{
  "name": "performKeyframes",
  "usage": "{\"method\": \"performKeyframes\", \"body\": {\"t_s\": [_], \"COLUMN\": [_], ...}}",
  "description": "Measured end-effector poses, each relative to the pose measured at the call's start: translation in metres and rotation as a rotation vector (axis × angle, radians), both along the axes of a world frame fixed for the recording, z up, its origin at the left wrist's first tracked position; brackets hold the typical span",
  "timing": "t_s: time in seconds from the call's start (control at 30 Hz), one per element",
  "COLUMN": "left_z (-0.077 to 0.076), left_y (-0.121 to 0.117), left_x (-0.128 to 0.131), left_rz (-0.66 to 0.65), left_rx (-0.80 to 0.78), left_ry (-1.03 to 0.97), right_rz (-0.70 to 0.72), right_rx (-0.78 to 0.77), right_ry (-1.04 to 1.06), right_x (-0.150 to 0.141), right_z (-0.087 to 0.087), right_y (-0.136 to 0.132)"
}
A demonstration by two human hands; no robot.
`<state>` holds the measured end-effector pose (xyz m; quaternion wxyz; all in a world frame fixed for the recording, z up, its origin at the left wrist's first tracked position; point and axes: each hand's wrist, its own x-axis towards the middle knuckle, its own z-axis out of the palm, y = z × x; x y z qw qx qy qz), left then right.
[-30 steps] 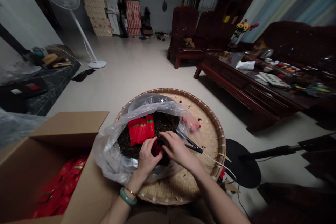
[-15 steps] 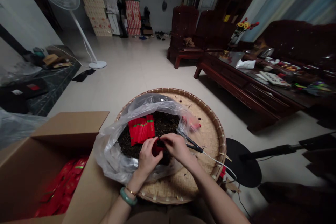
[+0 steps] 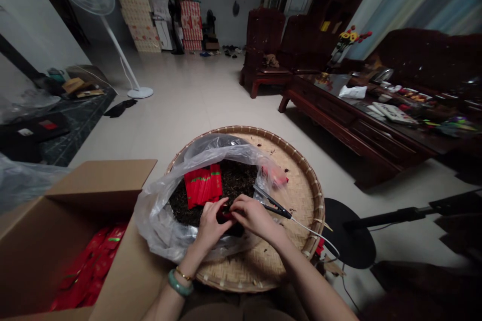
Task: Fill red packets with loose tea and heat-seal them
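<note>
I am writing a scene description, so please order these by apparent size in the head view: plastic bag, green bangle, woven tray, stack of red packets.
1. Woven tray, judged by its whole outline
2. Plastic bag
3. Stack of red packets
4. Green bangle

"Red packet [image 3: 225, 216], any change?"
"Less red shows than a moment ago, and lower down."
"And the right hand [image 3: 248, 214]?"
"Gathered at the packet's right end, fingers no longer spread apart."
</note>
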<state>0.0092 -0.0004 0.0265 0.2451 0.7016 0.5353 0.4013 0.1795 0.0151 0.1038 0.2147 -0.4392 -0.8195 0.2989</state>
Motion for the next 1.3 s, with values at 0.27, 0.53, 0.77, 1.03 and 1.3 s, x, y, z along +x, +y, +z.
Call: {"method": "performKeyframes", "body": {"t_s": [0.27, 0.53, 0.77, 1.03, 1.3], "left_z": [0.005, 0.006, 0.003, 0.005, 0.006], "left_y": [0.008, 0.008, 0.007, 0.006, 0.005], "left_x": [-0.002, -0.002, 0.000, 0.001, 0.001], "left_rz": [-0.118, -0.167, -0.148, -0.152, -0.147], "left_rx": [-0.020, -0.046, -0.068, -0.088, -0.112], "left_ry": [0.025, 0.004, 0.010, 0.037, 0.046], "right_rz": [-0.003, -0.351, -0.081, -0.091, -0.091], "right_rx": [0.004, 0.102, 0.200, 0.263, 0.263], "right_ry": [0.035, 0.377, -0.043, -0.028, -0.052], "right_x": [-0.006, 0.004, -0.001, -0.012, -0.006], "right_z": [0.006, 0.003, 0.009, -0.010, -0.001], "right_y": [0.002, 0.015, -0.008, -0.010, -0.016]}}
